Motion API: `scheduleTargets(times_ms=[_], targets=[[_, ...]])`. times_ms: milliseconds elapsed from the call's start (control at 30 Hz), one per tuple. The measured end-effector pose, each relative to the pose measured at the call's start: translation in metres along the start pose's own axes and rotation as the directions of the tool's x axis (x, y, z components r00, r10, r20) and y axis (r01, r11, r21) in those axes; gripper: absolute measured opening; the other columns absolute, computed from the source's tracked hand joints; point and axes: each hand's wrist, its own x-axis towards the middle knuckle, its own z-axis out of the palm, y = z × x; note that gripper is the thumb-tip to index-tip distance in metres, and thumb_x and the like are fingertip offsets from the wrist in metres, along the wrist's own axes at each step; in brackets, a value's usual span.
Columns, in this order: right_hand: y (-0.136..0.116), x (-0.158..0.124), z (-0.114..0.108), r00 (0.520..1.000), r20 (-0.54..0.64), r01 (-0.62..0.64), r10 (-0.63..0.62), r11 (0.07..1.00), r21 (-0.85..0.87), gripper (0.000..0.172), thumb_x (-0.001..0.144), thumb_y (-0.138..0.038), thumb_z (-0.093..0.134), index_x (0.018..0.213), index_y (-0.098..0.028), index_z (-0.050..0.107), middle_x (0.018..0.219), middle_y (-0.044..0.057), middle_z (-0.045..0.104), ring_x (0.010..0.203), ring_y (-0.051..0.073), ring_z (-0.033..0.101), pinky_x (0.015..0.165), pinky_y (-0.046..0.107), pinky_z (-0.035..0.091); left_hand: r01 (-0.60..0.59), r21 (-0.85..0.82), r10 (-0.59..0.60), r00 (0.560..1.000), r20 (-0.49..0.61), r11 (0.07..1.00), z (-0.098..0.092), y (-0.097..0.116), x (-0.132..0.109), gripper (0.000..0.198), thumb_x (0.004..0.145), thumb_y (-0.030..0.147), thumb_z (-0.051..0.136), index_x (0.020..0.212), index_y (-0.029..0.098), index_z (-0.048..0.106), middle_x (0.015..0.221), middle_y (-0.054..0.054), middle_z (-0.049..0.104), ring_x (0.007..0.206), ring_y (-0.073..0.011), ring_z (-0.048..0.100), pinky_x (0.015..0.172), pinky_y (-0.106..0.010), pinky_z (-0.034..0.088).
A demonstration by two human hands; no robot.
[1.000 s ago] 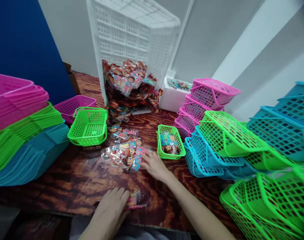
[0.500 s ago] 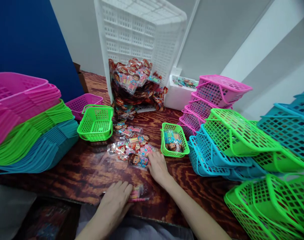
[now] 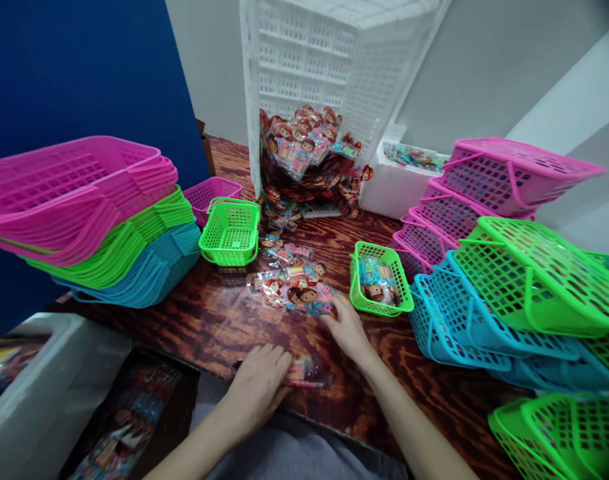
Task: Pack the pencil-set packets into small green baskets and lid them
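Note:
My left hand [image 3: 261, 380] lies near the table's front edge, its fingers closed over a small clear packet [image 3: 304, 373] with pink and yellow pieces; part of the packet sticks out to the right. Further forward, my right hand [image 3: 345, 327] has its fingertips on the edge of a clear packet with a brown-haired doll picture [image 3: 311, 300]. That packet lies at the near end of a row of similar packets [image 3: 274, 285]. Just right of this hand, a green basket [image 3: 357, 299] holds several packets. The undersides of both hands' fingers are hidden.
A tipped white crate [image 3: 304, 60] spills doll packets at the back. Nested baskets [image 3: 149, 233] rise on the left, beside an open green basket [image 3: 231, 253]. Filled pink, blue and green baskets [image 3: 524, 267] crowd the right. White foam boxes [image 3: 377, 190] stand behind and at lower left.
The view has turned slightly left, so everything sits further right and more of the lower-left box shows. Both hands stay at about the same places on the table.

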Motion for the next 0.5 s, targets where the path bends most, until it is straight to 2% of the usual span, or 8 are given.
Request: scheduleTargets(times_ms=[67,133,233,300,367,500], targets=[[-0.001,0.019,0.005,0.997,-0.041,-0.069,0.066,0.995,-0.075,0.034,0.085,-0.022,0.063,0.119,-0.021,0.062,0.132,0.011,0.057,0.126,0.025,0.047,0.104,0.035,0.037,0.002,0.002,-0.002,1.000,0.003,1.000,0.000,0.001,0.001,0.015,0.090,0.022,0.064,0.102,0.021,0.055,0.103,-0.005,0.061,0.094,-0.0261,0.053,0.084,-0.040,0.041],[0.000,0.033,0.011,0.993,-0.046,-0.117,0.113,0.987,-0.107,0.039,0.084,-0.024,0.064,0.123,-0.021,0.061,0.137,0.014,0.052,0.130,0.031,0.043,0.104,0.044,0.036,0.004,0.001,-0.004,1.000,0.001,1.000,0.001,0.001,0.000,0.014,0.090,0.022,0.063,0.102,0.021,0.055,0.103,-0.005,0.061,0.094,-0.0256,0.053,0.084,-0.039,0.041],[0.001,0.037,0.014,0.995,-0.015,-0.101,0.100,0.985,-0.139,0.037,0.085,-0.025,0.065,0.121,-0.022,0.063,0.126,0.013,0.056,0.119,0.032,0.049,0.097,0.045,0.040,0.006,-0.002,-0.006,1.000,-0.018,1.000,0.002,0.001,-0.001,0.014,0.090,0.023,0.063,0.102,0.021,0.055,0.103,-0.004,0.060,0.095,-0.0257,0.053,0.084,-0.039,0.040],[0.000,0.026,0.013,0.999,0.004,-0.035,0.036,0.987,-0.158,0.036,0.083,-0.021,0.066,0.119,-0.022,0.064,0.120,0.011,0.057,0.116,0.029,0.050,0.097,0.042,0.040,0.005,-0.006,-0.005,1.000,-0.028,1.000,0.004,0.000,-0.003,0.015,0.090,0.023,0.064,0.102,0.021,0.055,0.103,-0.004,0.060,0.095,-0.0260,0.053,0.084,-0.040,0.041],[-0.003,0.007,0.011,0.997,-0.016,0.075,-0.080,0.975,-0.209,0.036,0.084,-0.014,0.063,0.119,-0.022,0.064,0.117,0.011,0.056,0.115,0.028,0.048,0.099,0.041,0.038,0.000,-0.014,0.000,0.999,-0.039,1.000,0.006,-0.002,-0.004,0.015,0.090,0.022,0.063,0.102,0.021,0.055,0.102,-0.004,0.060,0.095,-0.0261,0.053,0.084,-0.040,0.041],[-0.010,-0.037,0.014,0.940,-0.035,0.307,-0.338,0.890,-0.338,0.032,0.091,-0.006,0.046,0.111,-0.019,0.067,0.113,0.012,0.055,0.103,0.025,0.050,0.090,0.037,0.042,-0.018,0.000,0.018,0.997,-0.069,1.000,0.010,-0.004,-0.003,0.021,0.087,0.016,0.063,0.106,0.021,0.056,0.105,-0.005,0.062,0.096,-0.0264,0.054,0.087,-0.041,0.042]])
